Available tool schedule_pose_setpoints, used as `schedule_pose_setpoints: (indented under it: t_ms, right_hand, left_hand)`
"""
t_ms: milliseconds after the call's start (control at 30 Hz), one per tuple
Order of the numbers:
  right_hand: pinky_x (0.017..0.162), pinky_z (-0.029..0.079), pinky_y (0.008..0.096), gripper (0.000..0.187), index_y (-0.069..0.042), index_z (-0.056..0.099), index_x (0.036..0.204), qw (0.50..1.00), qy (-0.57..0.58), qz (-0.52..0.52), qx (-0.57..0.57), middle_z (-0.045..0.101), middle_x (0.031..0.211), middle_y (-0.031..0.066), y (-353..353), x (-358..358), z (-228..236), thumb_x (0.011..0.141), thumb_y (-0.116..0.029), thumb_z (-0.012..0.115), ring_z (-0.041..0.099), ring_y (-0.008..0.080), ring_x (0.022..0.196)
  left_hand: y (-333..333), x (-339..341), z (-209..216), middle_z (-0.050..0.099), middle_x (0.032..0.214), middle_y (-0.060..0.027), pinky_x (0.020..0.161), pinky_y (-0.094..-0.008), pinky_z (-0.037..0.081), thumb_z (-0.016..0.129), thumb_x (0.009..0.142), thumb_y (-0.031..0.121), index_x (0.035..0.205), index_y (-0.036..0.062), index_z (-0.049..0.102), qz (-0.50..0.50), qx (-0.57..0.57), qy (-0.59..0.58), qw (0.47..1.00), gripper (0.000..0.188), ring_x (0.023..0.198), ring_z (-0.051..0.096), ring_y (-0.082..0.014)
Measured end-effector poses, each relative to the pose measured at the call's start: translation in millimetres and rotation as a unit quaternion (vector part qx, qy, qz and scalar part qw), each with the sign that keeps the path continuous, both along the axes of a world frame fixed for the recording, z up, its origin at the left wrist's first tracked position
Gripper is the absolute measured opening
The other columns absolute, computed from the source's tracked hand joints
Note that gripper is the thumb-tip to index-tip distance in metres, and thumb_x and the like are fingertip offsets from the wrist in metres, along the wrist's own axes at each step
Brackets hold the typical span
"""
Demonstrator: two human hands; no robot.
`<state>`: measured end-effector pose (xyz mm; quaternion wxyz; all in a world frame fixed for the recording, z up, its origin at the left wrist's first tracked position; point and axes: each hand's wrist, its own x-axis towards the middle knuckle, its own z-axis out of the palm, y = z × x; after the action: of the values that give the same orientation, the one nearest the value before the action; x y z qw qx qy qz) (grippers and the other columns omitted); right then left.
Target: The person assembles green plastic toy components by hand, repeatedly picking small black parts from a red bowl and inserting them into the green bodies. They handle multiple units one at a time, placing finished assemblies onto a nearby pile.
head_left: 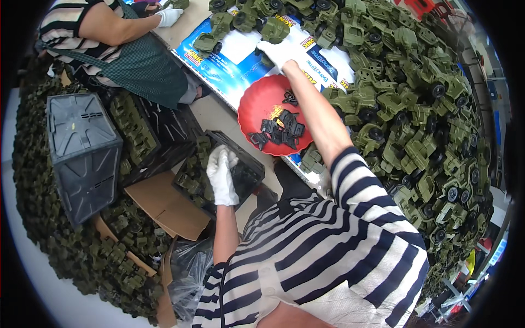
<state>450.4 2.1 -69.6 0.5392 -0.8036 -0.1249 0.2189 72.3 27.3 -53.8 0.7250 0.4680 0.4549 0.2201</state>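
My right hand (277,56), in a white glove, reaches over the table with its fingers stretched out. Their tips come up to the near edge of an olive-green toy jeep (275,30); a firm hold on it is not visible. My left hand (222,174), gloved too, is raised above a black crate (252,170) of green toy parts. Its fingers are curled closed, and whatever may be inside them is hidden. Under my right forearm stands a red scalloped bowl (247,105) with several black plastic parts (281,130) and small yellowish bits in it.
Green toy jeeps (407,126) heap over the table's right side. Blue-and-white printed sheets (219,68) cover its left part. Black crates (85,147), a cardboard flap (167,205) and a clear plastic bag (191,273) stand at my left. A co-worker's gloved hand (170,16) is at far left.
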Motion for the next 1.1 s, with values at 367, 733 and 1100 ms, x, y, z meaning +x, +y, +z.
schedule_pose_setpoints:
  t_ms: [367, 733, 1100]
  right_hand:
    - [0.107, 0.039, 0.0444, 0.089, -0.003, 0.041, 0.144, 0.870, -0.196, 0.426, -0.156, 0.045, 0.139, 0.0296, -128.4, -281.4, 129.9, 0.077, -0.052, 0.071, 0.046, 0.0423, 0.129]
    - [0.098, 0.046, 0.0377, 0.058, -0.003, 0.058, 0.130, 0.830, -0.123, 0.438, -0.323, 0.064, 0.124, 0.0194, -73.7, -200.4, 39.8, 0.085, -0.039, 0.067, 0.062, 0.0319, 0.114]
    - [0.089, 0.049, 0.0392, 0.032, -0.006, 0.067, 0.115, 0.927, -0.204, 0.290, -0.123, 0.070, 0.104, 0.0167, -104.4, -170.5, 60.5, 0.092, -0.024, 0.052, 0.066, 0.0324, 0.096]
  left_hand:
    - [-5.2, 8.3, 45.9, 0.063, 0.114, -0.0039, 0.079, -0.0300, 0.057, 0.063, 0.086, -0.011, 0.138, 0.0193, 0.045, -0.038, -0.144, -0.171, 0.974, 0.063, 0.096, 0.065, -0.0154]
    - [-20.2, -61.9, 15.1, 0.063, 0.114, -0.0035, 0.078, -0.0314, 0.058, 0.068, 0.082, -0.011, 0.137, 0.0189, 0.046, -0.073, -0.180, -0.115, 0.974, 0.067, 0.095, 0.065, -0.0148]
    - [-14.1, -33.0, 50.7, 0.051, 0.136, -0.0073, 0.105, -0.0330, 0.043, 0.076, 0.080, -0.002, 0.148, 0.0044, 0.031, -0.271, -0.087, -0.147, 0.947, 0.082, 0.124, 0.051, -0.0166]
